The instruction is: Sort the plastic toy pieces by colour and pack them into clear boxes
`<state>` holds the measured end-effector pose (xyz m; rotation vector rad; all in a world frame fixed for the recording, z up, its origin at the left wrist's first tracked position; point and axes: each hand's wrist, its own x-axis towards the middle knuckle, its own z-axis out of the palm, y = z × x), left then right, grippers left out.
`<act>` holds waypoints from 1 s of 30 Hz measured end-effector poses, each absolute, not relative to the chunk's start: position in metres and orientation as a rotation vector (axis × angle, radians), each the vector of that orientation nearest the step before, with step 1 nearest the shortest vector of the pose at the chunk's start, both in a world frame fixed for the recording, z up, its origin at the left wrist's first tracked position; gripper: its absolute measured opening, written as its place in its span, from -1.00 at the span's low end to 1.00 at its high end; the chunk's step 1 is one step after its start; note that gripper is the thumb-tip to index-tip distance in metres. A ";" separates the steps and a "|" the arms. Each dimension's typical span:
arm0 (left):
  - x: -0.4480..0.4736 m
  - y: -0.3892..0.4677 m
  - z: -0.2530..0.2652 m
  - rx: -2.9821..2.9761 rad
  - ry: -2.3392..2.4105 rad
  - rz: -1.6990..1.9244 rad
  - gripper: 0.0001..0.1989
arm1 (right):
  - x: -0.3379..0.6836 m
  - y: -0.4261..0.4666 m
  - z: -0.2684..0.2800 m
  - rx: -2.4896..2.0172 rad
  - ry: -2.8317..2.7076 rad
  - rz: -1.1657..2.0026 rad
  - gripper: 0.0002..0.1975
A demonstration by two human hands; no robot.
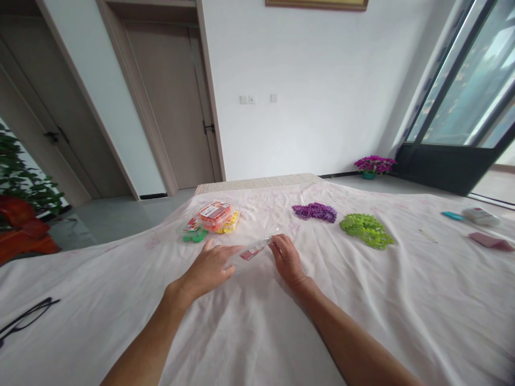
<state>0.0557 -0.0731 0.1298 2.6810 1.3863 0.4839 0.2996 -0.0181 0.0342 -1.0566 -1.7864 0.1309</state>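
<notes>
Between my two hands, just above the cloth, is a clear plastic box (252,251) with a red and white label, tilted up toward the right. My left hand (213,266) grips its left end, thumb in front and fingers spread along the side. At the right end, my right hand (286,257) pinches the edge between thumb and fingers. No coloured pieces show inside it. Beyond my left hand sit clear boxes of small pieces: an orange one (215,214) on top, with a green one (195,231) and a yellow one (229,223) around it.
A purple heap of small pieces (316,212) and a lime green heap (366,230) lie right of centre. Farther right are a white object (480,216), a blue strip (453,215) and a pink item (491,241). Black glasses (30,316) rest at the left on the wrinkled cloth (249,332).
</notes>
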 end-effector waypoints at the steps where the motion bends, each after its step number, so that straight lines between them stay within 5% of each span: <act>1: 0.056 -0.073 0.128 2.719 1.406 0.506 -0.53 | 0.300 -0.019 0.034 -1.062 -1.786 0.123 -0.82; 5: 0.054 -0.069 0.123 2.787 1.440 0.603 -0.74 | 0.299 -0.019 0.034 -1.079 -1.767 0.097 -0.76; 12: 0.047 -0.060 0.120 2.546 1.489 1.011 -0.72 | 0.299 -0.022 0.036 -1.005 -1.737 0.118 -0.54; 19: 0.041 -0.051 0.140 2.376 1.529 1.226 -0.68 | 0.305 -0.018 0.032 -1.011 -1.760 0.208 -0.83; 30: 0.059 -0.063 0.179 2.466 1.463 1.356 -0.73 | 0.308 -0.026 0.052 -0.965 -1.442 0.670 -0.61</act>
